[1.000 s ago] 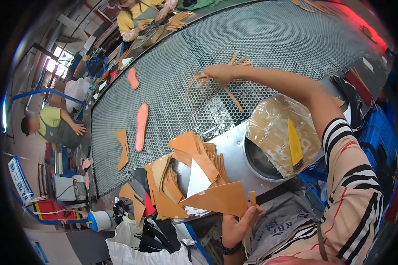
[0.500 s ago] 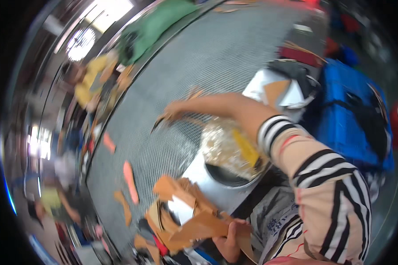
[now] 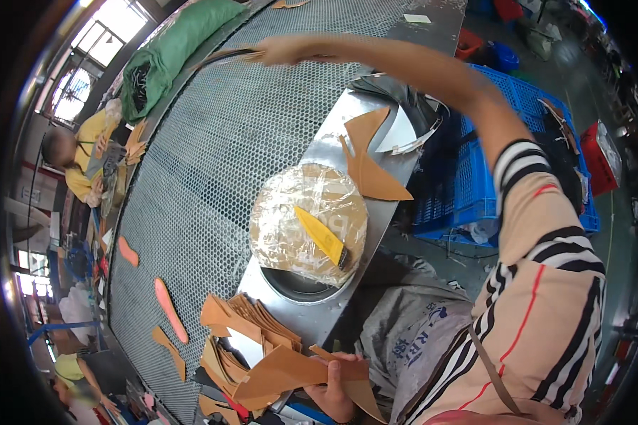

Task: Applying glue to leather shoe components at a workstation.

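My left hand (image 3: pixel 334 388), low in the view, is closed on brown cut sheet pieces (image 3: pixel 280 375), thumb on top. Beside it lies a stack of similar brown pieces (image 3: pixel 255 319). My right arm reaches across to the far side of the mesh-topped table. There my right hand (image 3: pixel 287 51), smeared by motion, grips thin tan and dark strips (image 3: pixel 223 57); their exact kind is unclear. Between the hands is a round pad wrapped in clear tape (image 3: pixel 283 205). A yellow pointed tool with a dark end (image 3: pixel 320 235) lies on it.
Brown cut pieces (image 3: pixel 368 159) and black pieces (image 3: pixel 404 99) lie right of the pad. Pink strips (image 3: pixel 169 310) rest on the mesh (image 3: pixel 191 212). Blue crates (image 3: pixel 468 184) stand on the right. A green sack (image 3: pixel 170 53) and a person in yellow (image 3: pixel 92 152) are across the table.
My right hand has moved farther away across the table, carrying the thin strips off from beside the pad. The left hand still holds brown pieces. The whole view has shifted.
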A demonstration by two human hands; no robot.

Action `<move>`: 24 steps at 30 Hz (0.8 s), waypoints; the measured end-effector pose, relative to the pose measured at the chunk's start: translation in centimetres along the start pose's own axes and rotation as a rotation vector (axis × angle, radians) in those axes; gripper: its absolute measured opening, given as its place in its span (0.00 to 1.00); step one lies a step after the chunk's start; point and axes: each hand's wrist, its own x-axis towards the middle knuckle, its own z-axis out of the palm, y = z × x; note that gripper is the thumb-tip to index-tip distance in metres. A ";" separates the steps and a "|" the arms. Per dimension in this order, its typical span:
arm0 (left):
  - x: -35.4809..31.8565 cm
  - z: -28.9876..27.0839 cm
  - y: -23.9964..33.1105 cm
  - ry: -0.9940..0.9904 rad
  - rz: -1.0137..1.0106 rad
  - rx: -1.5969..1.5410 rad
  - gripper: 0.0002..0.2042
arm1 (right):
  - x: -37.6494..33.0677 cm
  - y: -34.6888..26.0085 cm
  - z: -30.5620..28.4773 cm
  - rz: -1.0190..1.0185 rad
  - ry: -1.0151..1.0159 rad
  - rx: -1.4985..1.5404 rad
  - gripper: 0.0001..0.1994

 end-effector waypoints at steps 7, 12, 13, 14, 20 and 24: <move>0.7 0.9 -0.4 -0.038 -0.017 -0.083 0.08 | -15.2 9.5 -1.7 -0.019 -0.275 -0.685 0.14; 1.4 0.8 -0.3 -0.113 0.027 0.009 0.07 | -20.1 12.9 -2.5 0.178 -0.207 -0.510 0.16; 1.3 0.8 -0.4 -0.104 0.026 0.001 0.05 | -20.4 13.1 -1.9 0.168 -0.186 -0.505 0.17; 1.2 0.9 -0.4 -0.095 0.025 -0.008 0.04 | -20.9 13.3 -1.9 0.106 -0.143 -0.583 0.19; 0.5 -0.9 -1.3 -0.117 0.002 -0.129 0.10 | -22.8 7.8 1.0 -0.303 0.048 -0.581 0.25; 0.2 -0.6 -1.6 -0.075 -0.021 -0.138 0.10 | -30.2 0.5 4.2 -0.516 -0.162 -0.362 0.31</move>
